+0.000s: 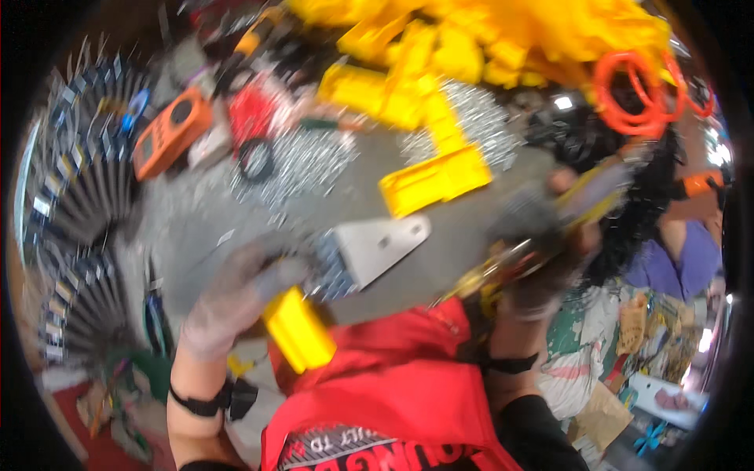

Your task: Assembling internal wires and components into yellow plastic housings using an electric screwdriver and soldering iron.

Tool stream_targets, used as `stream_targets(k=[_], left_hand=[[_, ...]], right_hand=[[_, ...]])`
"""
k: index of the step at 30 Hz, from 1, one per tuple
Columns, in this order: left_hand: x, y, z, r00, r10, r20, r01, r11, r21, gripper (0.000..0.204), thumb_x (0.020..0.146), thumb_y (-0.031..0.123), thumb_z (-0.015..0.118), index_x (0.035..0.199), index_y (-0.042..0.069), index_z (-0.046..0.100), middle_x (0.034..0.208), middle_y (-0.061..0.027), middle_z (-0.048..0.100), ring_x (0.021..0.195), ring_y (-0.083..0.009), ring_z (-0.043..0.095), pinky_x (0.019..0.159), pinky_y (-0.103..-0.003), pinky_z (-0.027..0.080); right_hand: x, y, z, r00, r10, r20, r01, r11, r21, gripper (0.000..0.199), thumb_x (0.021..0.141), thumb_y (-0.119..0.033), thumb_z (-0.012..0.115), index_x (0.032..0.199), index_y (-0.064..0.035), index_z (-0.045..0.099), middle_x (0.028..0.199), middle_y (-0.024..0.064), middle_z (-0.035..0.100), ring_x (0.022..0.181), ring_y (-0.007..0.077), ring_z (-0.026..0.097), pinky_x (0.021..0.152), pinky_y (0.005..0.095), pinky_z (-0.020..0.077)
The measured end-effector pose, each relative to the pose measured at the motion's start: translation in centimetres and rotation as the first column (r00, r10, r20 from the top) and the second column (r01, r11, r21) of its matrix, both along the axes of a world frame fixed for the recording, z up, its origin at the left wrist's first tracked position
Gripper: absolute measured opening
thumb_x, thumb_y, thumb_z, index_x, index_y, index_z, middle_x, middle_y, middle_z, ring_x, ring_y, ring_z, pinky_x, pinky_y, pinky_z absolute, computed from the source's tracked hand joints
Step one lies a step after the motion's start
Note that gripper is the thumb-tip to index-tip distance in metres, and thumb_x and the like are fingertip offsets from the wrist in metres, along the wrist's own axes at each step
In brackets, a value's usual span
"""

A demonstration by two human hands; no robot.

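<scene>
The picture is blurred by motion. My left hand, in a grey glove, grips the yellow handle of a scraper whose wide metal blade points up and to the right over the grey table. My right hand, also gloved, is closed around a yellow and metal tool that I cannot make out clearly. Both hands are held close above my red vest. A black strap circles each wrist.
A heap of yellow plastic parts fills the far side, with orange rings to its right. An orange device, a red object and piles of silver screws lie beyond. Dark metal pieces line the left. A person's purple sleeve is at right.
</scene>
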State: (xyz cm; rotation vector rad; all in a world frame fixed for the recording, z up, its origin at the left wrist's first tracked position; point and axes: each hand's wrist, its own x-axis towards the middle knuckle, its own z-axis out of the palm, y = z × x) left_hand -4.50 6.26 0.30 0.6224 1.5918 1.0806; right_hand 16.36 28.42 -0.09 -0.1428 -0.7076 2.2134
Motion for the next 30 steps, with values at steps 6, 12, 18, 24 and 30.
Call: stream_targets(k=[6, 12, 18, 24, 30], left_hand=[[0.0, 0.0, -1.2, 0.999, 0.046, 0.002, -0.046, 0.989, 0.138, 0.04, 0.09, 0.041, 0.066, 0.098, 0.002, 0.063, 0.085, -0.0009, 0.06, 0.081, -0.0097, 0.054, 0.075, -0.024, 0.045], [-0.1, -0.1, -0.9, 1.0, 0.005, 0.016, -0.006, 0.994, 0.107, 0.035, 0.089, 0.036, 0.068, 0.099, 0.002, 0.064, 0.086, -0.0022, 0.063, 0.08, -0.0112, 0.061, 0.075, -0.026, 0.049], [-0.2, -0.1, -1.6, 1.0, -0.003, -0.028, 0.007, 0.99, 0.143, 0.032, 0.089, 0.033, 0.067, 0.098, 0.002, 0.064, 0.084, -0.0018, 0.063, 0.079, -0.0109, 0.06, 0.075, -0.026, 0.049], [-0.1, 0.0, -1.5, 1.0, -0.002, 0.002, 0.002, 0.986, 0.167, 0.033, 0.089, 0.034, 0.067, 0.096, 0.002, 0.065, 0.083, -0.0017, 0.062, 0.079, -0.0107, 0.06, 0.074, -0.026, 0.049], [-0.5, 0.0, -1.4, 0.999, -0.02, -0.045, 0.025, 0.992, 0.122, 0.034, 0.088, 0.035, 0.069, 0.097, 0.002, 0.065, 0.084, -0.0019, 0.063, 0.079, -0.0104, 0.059, 0.074, -0.026, 0.048]], right_hand=[[-2.4, 0.9, 2.8, 0.537, 0.625, -0.567, -0.611, 0.751, 0.249, 0.058, 0.086, -0.038, 0.068, 0.129, -0.0056, 0.046, 0.1, 0.0045, 0.062, 0.092, 0.0126, 0.057, 0.075, 0.032, 0.0447], [-2.1, -3.1, 0.3, 0.991, 0.004, 0.131, -0.005, 1.0, 0.008, 0.05, 0.085, -0.022, 0.064, 0.125, -0.0044, 0.04, 0.101, 0.0032, 0.047, 0.09, 0.0131, 0.05, 0.095, 0.0342, 0.042], [-4.4, -4.6, -2.2, 0.993, 0.022, 0.115, 0.021, 0.934, -0.356, 0.046, 0.087, -0.024, 0.065, 0.122, -0.0009, 0.047, 0.093, 0.0026, 0.051, 0.084, 0.0155, 0.054, 0.09, 0.0382, 0.0454], [-5.0, -4.4, -3.0, 1.0, 0.015, 0.002, -0.012, 0.871, -0.491, 0.037, 0.087, -0.019, 0.063, 0.117, -0.003, 0.05, 0.091, 0.0016, 0.052, 0.084, 0.0153, 0.055, 0.092, 0.038, 0.0455], [-5.4, -5.0, -3.0, 0.997, 0.002, 0.071, 0.029, 0.904, -0.427, 0.034, 0.087, -0.02, 0.063, 0.115, -0.003, 0.052, 0.091, 0.001, 0.053, 0.083, 0.0148, 0.055, 0.092, 0.0387, 0.0463]])
